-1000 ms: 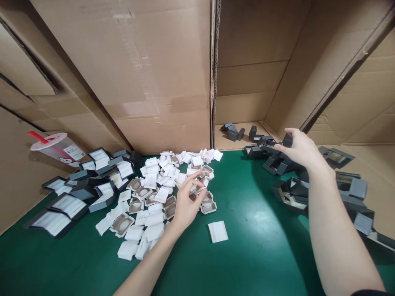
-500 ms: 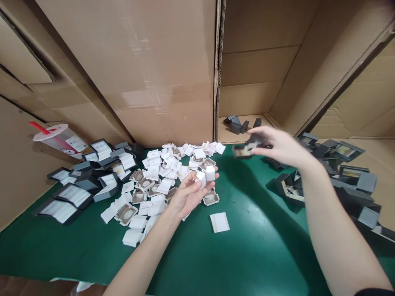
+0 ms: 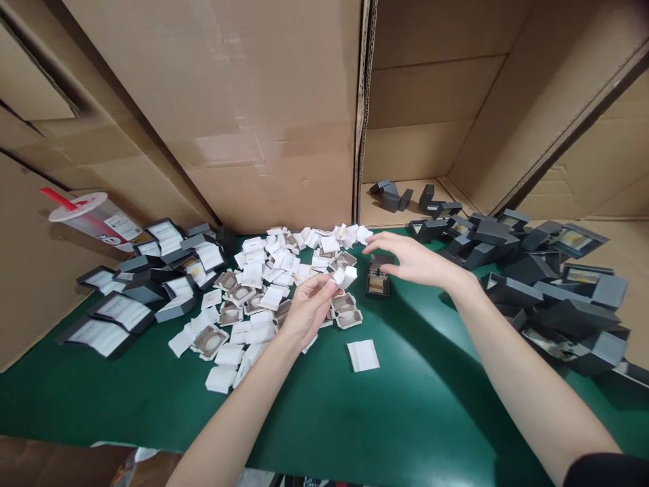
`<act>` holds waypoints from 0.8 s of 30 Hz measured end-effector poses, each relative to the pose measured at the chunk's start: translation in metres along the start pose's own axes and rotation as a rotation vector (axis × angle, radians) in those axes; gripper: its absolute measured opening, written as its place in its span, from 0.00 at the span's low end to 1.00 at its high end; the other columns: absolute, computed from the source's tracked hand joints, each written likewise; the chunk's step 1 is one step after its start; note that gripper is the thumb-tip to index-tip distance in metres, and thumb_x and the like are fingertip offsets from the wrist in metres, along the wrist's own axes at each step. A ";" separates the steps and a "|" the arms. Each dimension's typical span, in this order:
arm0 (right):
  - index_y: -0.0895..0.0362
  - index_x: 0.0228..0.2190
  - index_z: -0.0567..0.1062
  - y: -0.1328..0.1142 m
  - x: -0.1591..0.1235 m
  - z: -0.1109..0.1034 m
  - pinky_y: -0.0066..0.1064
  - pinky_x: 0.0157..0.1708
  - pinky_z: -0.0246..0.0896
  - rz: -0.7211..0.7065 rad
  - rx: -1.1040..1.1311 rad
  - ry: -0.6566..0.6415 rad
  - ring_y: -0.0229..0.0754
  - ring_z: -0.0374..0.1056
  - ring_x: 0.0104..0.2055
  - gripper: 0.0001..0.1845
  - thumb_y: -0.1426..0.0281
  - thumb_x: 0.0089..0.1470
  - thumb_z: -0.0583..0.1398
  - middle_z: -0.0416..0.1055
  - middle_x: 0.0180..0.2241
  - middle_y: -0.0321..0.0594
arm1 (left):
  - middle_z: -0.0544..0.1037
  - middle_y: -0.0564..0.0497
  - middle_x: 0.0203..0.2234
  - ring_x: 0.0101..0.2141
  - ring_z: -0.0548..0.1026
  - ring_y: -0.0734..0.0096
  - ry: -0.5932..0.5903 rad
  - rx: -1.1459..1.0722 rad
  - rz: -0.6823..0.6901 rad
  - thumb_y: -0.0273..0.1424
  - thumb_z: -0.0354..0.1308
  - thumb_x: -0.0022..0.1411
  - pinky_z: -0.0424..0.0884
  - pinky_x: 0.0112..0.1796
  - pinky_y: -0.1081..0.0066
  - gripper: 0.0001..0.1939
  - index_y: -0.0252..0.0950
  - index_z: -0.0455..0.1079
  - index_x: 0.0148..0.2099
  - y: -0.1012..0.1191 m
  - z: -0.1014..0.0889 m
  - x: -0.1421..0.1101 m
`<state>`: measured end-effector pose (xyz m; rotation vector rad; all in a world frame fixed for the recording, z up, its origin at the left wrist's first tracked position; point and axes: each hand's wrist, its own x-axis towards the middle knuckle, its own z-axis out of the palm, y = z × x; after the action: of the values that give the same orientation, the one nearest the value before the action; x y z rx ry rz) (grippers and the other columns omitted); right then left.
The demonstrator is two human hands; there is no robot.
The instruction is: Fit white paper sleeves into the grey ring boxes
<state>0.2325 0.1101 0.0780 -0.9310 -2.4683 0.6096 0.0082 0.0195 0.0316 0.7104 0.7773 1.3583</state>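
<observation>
My left hand (image 3: 308, 308) pinches a small white box (image 3: 345, 277) above the pile of white boxes (image 3: 253, 274). Its fingers are closed round one side of it. On the green table lies an opened black box (image 3: 378, 279), with a yellowish patch in its near half. My right hand (image 3: 405, 259) hovers over it, fingers apart, the thumb close to the box's right side; whether it touches cannot be made out. A white square piece (image 3: 364, 355) lies nearer to me, between my forearms.
Several black boxes with white inserts (image 3: 122, 314) lie at the left, beside a lidded cup (image 3: 101, 220) with a red straw. More opened black boxes (image 3: 552, 284) are heaped at the right. Cardboard walls (image 3: 243, 101) rise behind the green table (image 3: 430, 406).
My right hand has moved left and down and has let go of the black box, which now lies on the table. My left hand has turned the white box slightly.
</observation>
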 end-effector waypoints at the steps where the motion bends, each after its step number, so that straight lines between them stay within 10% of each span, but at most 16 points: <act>1: 0.54 0.42 0.75 -0.008 0.000 -0.004 0.41 0.49 0.66 -0.004 -0.006 0.046 0.50 0.68 0.52 0.15 0.76 0.51 0.59 0.71 0.51 0.44 | 0.76 0.54 0.31 0.35 0.74 0.77 0.005 0.005 0.009 0.33 0.72 0.49 0.72 0.43 0.72 0.12 0.33 0.73 0.32 0.000 0.001 -0.001; 9: 0.55 0.32 0.75 -0.063 -0.011 0.001 0.34 0.38 0.67 0.017 0.096 0.158 0.43 0.71 0.38 0.07 0.65 0.58 0.60 0.75 0.37 0.39 | 0.77 0.53 0.36 0.39 0.75 0.73 0.005 0.116 0.097 0.35 0.66 0.56 0.73 0.47 0.68 0.11 0.36 0.69 0.38 -0.002 0.006 -0.004; 14: 0.54 0.49 0.70 -0.060 -0.035 0.048 0.39 0.48 0.67 0.051 0.104 0.321 0.47 0.68 0.51 0.17 0.66 0.58 0.60 0.70 0.50 0.44 | 0.78 0.52 0.32 0.33 0.75 0.76 0.000 0.421 0.176 0.37 0.65 0.57 0.73 0.36 0.76 0.11 0.35 0.71 0.36 -0.007 0.008 -0.008; 19: 0.51 0.52 0.68 -0.055 -0.061 0.076 0.39 0.46 0.70 0.088 0.255 0.515 0.46 0.68 0.50 0.19 0.67 0.59 0.60 0.68 0.51 0.44 | 0.77 0.43 0.49 0.49 0.75 0.58 -0.110 0.658 0.236 0.37 0.61 0.60 0.75 0.39 0.69 0.10 0.35 0.75 0.36 -0.018 0.019 -0.020; 24: 0.50 0.52 0.68 -0.049 -0.071 0.086 0.40 0.47 0.72 0.096 0.372 0.580 0.46 0.68 0.50 0.19 0.68 0.58 0.60 0.67 0.52 0.45 | 0.78 0.43 0.48 0.43 0.79 0.63 -0.075 0.530 0.187 0.34 0.63 0.58 0.76 0.42 0.67 0.12 0.37 0.67 0.43 -0.028 0.029 -0.023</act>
<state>0.2103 0.0061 0.0179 -0.9186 -1.7361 0.6848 0.0465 -0.0061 0.0268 1.2683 1.0439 1.2897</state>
